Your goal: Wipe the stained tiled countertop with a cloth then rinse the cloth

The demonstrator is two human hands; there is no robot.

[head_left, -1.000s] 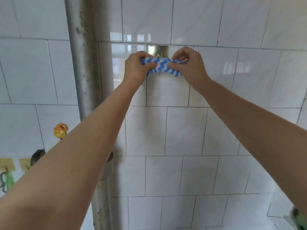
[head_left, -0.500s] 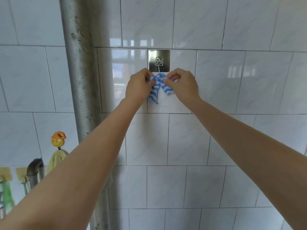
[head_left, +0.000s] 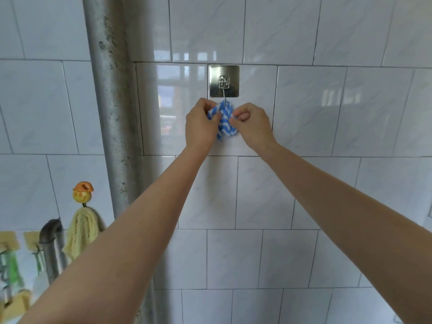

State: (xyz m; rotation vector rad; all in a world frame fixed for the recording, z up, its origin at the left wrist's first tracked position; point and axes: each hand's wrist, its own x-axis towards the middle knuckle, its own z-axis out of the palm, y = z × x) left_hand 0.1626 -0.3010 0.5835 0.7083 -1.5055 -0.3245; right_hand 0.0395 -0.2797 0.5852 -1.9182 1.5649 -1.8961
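Note:
A blue and white zigzag cloth hangs bunched from the wire of a square metal wall hook on the white tiled wall. My left hand pinches the cloth's left side between thumb and fingers. My right hand pinches its right side, fingers curled. Both arms reach up and forward to the wall. The countertop is out of view.
A grey vertical pipe runs down the wall left of the hook. Lower left, a yellow cloth hangs from a smiley-face hook, beside a bent metal pipe and yellow adhesive hooks.
The cloth went from stretched level with the hook plate to hanging folded below it on the wire. Both hands came closer together and lower; the view tilted down slightly.

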